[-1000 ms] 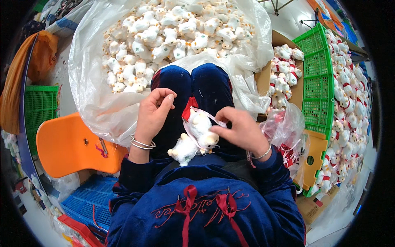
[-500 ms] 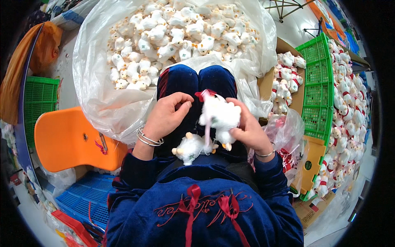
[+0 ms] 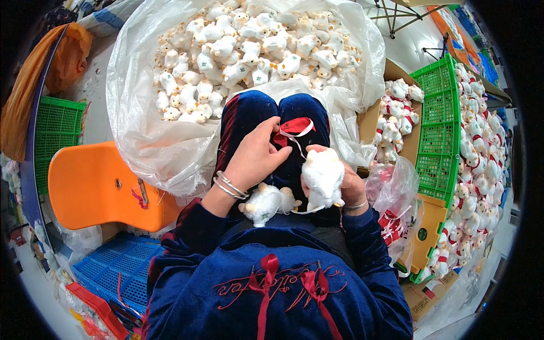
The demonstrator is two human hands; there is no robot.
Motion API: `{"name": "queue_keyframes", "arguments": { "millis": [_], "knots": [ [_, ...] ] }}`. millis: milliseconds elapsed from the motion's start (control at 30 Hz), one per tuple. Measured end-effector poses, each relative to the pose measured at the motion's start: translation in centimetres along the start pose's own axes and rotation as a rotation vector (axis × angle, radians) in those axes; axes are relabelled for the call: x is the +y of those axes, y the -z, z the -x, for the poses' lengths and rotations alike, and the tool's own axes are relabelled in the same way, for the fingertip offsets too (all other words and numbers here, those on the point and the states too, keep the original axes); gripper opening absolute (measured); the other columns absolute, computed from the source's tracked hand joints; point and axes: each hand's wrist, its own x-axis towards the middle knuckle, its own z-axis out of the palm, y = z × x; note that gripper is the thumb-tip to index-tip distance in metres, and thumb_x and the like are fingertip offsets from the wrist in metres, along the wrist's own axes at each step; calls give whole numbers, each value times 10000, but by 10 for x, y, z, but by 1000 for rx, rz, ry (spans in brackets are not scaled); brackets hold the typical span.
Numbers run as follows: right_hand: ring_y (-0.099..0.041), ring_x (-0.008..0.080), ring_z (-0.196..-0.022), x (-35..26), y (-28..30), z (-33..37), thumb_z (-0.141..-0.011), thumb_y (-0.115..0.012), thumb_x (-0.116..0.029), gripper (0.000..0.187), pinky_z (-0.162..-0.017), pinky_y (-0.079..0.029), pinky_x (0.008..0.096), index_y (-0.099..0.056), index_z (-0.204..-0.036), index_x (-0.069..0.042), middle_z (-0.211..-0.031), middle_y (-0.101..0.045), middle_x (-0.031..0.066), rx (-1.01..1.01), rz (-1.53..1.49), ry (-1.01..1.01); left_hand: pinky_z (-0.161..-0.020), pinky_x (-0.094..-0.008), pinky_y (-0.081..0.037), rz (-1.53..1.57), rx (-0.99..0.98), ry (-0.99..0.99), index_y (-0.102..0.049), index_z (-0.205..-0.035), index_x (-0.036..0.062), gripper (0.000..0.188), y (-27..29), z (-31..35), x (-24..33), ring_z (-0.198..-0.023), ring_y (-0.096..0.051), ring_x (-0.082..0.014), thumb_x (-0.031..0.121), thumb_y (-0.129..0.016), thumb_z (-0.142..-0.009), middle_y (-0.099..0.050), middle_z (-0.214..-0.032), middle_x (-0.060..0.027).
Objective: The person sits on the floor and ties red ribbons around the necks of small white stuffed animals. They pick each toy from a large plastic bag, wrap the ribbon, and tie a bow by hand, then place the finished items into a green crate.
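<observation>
The right hand (image 3: 350, 186) is closed around a white toy (image 3: 323, 180) over the lap (image 3: 309, 107). The left hand (image 3: 259, 154) is apart from it, beside a red cloth (image 3: 292, 127) with a pale ribbon (image 3: 298, 135) — whether pinching, I cannot tell. The step seems to be arranging the ribbon; next probably calls for a steady toy — its long axis pointing away from the person, orange tip (image 3: 340, 202) nearest.

Plush toy (image 3: 323, 180) in right grip (image 3: 352, 187)

Toy wkshp, lg bag (image 3: 134, 93) w/ plush pile (image 3: 249, 54), grn crate (image 3: 435, 122), cdbd box (image 3: 368, 126)
</observation>
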Motion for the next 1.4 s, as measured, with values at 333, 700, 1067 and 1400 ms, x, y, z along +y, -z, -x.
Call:
{"name": "queue_keyframes", "arguments": {
  "millis": [333,700,1067,1400],
  "knots": [
    [-654,282,-851,7,26,-4,-750,-768,-608,970,-679,-544,392,-449,-1436,0,-1031,-627,184,114,320,116,-831,-412,-579,-442,222,-136,-582,-1299,59,543,-27,-26,8,-961,-680,-333,170,-785,-809,-598,-1132,-137],
    [-708,215,-947,-4,3,-1,-890,-734,-362,729,-775,-597,334,-452,-1439,25,-1174,-655,155,285,167,36,-586,-300,-476,-3,374,-126,-668,-865,21,108,27,-62,-2,-634,-607,-127,117,-676,-915,-664,-721,-25],
    [-669,169,-589,-6,-37,-41,-986,-672,-342,367,-561,-527,323,-675,-1107,5,-752,-702,94,250,1024,-148,-995,-367,-517,185,11,-439,-614,-981,60,236,44,-7,11,-1124,-660,-236,-83,-723,-827,-703,-1182,-116],
    [-514,80,-576,-38,-46,-32,-804,-787,-8,535,-548,-443,225,-580,-1297,-35,-1412,-578,126,250,1241,518,-947,-361,-507,169,6,-382,-619,-930,57,221,31,16,-22,-1089,-655,-263,-62,-758,-807,-719,-1142,-107]
  ]
}}
